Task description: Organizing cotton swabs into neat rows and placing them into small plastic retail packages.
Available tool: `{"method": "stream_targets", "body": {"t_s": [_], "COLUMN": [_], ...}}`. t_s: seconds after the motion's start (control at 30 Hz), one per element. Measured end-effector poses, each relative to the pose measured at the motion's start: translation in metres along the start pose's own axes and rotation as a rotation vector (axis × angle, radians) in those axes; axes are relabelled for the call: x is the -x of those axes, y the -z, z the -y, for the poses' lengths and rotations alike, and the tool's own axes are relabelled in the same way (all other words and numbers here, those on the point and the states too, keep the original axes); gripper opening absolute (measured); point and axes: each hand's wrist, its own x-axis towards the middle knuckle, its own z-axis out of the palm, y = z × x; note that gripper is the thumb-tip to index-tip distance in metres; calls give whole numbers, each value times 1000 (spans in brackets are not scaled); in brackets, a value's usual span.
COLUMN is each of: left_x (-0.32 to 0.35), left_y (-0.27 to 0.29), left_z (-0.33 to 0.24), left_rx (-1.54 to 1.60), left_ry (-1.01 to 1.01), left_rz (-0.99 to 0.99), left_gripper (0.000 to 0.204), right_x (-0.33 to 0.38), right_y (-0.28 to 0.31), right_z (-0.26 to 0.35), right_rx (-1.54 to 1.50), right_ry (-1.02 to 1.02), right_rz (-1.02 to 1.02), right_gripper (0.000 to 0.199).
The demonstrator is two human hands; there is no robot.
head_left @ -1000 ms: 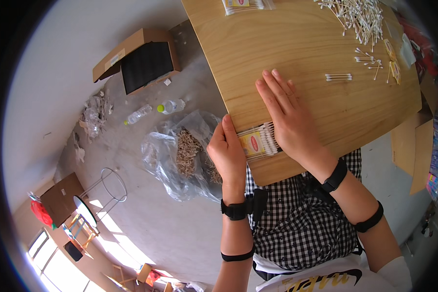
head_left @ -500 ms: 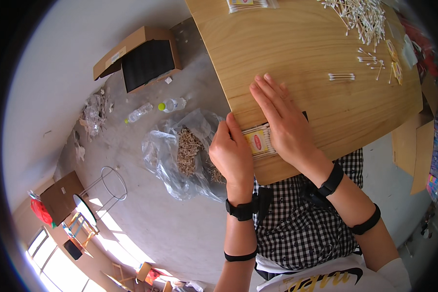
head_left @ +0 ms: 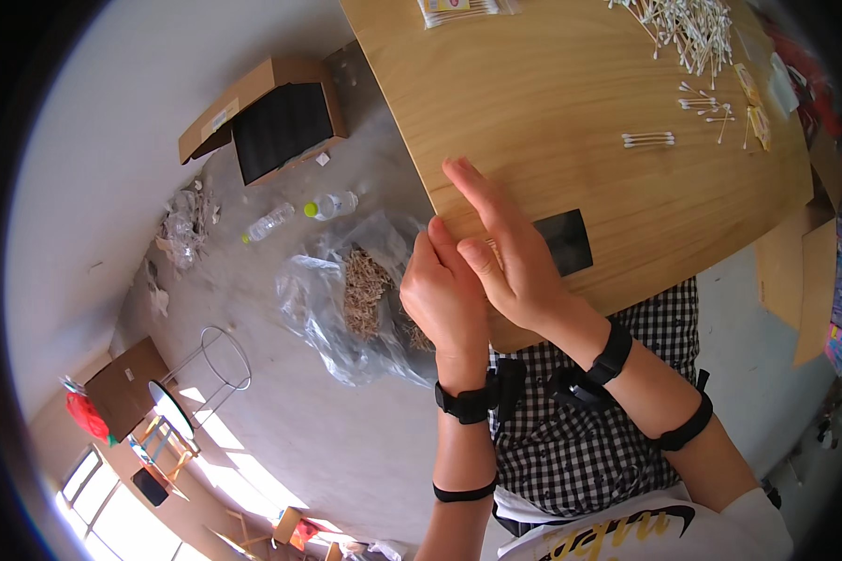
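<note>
At the table's near left corner, my left hand is closed at the left end of a flat packet of cotton swabs. Only a sliver of the packet shows, as my hands cover the rest. My right hand lies across it with fingers stretched out and thumb apart, grasping nothing. Beside the right hand a flat black rectangle rests on the wooden table. Farther right is a short row of cotton swabs.
A heap of loose cotton swabs lies at the far right, with yellow cards nearby. Another swab packet is at the far edge. On the floor to the left are a plastic bag, two bottles and an open carton.
My right hand has slid left over the packet toward my left hand, hiding its yellow label and uncovering the black rectangle. My left hand has hardly moved.
</note>
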Motion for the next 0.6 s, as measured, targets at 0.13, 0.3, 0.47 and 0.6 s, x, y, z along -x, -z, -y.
{"method": "stream_targets", "body": {"t_s": [0.13, 0.3, 0.47, 0.6], "left_x": [-4, 6, 3, 2], "left_y": [22, 62, 62, 65], "left_z": [-9, -6, -2, 2], "left_rx": [-180, -216, -253, -235], "left_ry": [164, -474, -546, -568], "left_rz": [138, 311, 410, 429], "left_gripper": [22, 61, 69, 68], "right_x": [0, 30, 30, 29], "right_y": [19, 26, 18, 10], "right_z": [3, 1, 9, 11], "right_rx": [-526, -546, -541, -523], "right_ry": [-47, -95, -104, -149], "right_rz": [-149, -171, -122, -131], "right_gripper": [69, 73, 72, 80]}}
